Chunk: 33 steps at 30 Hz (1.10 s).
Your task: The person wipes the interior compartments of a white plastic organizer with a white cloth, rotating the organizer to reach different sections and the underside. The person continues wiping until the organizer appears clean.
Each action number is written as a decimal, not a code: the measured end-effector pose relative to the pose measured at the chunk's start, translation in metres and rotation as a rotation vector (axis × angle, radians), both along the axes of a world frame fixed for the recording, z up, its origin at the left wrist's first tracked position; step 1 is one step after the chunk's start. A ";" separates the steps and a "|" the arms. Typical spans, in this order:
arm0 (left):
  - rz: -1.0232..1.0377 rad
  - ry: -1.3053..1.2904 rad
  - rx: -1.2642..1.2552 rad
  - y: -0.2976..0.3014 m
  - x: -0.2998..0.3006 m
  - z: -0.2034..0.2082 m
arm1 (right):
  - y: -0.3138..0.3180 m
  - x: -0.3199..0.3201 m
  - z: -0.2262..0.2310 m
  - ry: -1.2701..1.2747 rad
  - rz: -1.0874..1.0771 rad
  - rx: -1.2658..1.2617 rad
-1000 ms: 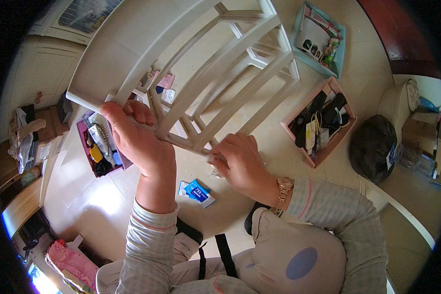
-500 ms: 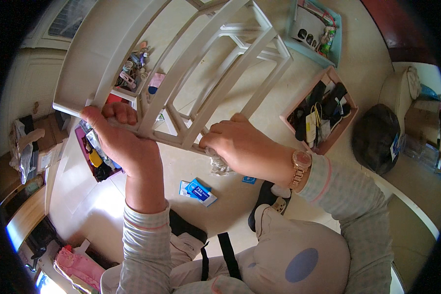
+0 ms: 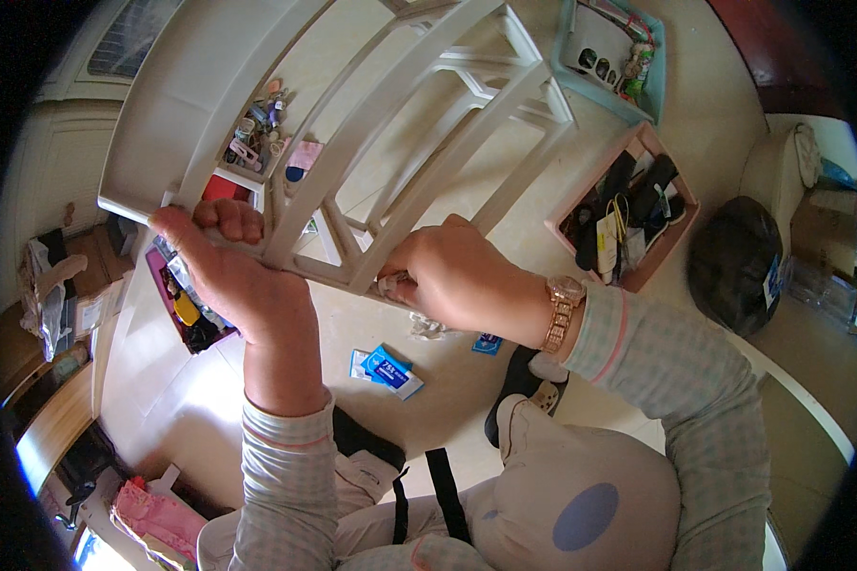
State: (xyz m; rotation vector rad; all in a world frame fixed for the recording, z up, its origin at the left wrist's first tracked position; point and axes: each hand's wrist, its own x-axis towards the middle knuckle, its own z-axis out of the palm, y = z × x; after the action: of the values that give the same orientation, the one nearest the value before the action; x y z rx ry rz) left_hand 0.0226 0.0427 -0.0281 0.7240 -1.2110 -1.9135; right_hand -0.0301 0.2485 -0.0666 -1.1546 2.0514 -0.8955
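Note:
A white plastic rack frame with open slats and a solid end panel is held up tilted in front of me. My left hand is closed around its near left edge, fingers wrapped over the rim. My right hand, with a watch on the wrist, is at the near corner of the frame. Its fingers pinch a crumpled whitish wipe against the bottom bar; most of the wipe is hidden by the hand. Below that hand, another crumpled whitish piece shows near the floor.
Blue-and-white packets lie on the tiled floor by my feet. To the right stand a pink bin of dark items and a light-blue bin. A purple bin is at the left, and a black bag sits far right.
My right hand has turned and its fingers have curled in at the frame's near corner, showing the wipe. The frame has shifted slightly; my left hand keeps its grip.

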 end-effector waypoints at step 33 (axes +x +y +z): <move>0.064 -0.045 0.010 0.009 -0.005 0.004 | 0.021 0.020 -0.011 0.531 0.084 -0.417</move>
State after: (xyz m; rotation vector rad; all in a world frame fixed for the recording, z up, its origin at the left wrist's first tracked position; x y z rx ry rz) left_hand 0.0181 0.0516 -0.0241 0.8056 -1.1924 -1.8606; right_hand -0.0101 0.2692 -0.0776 -1.8520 2.2561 -1.0956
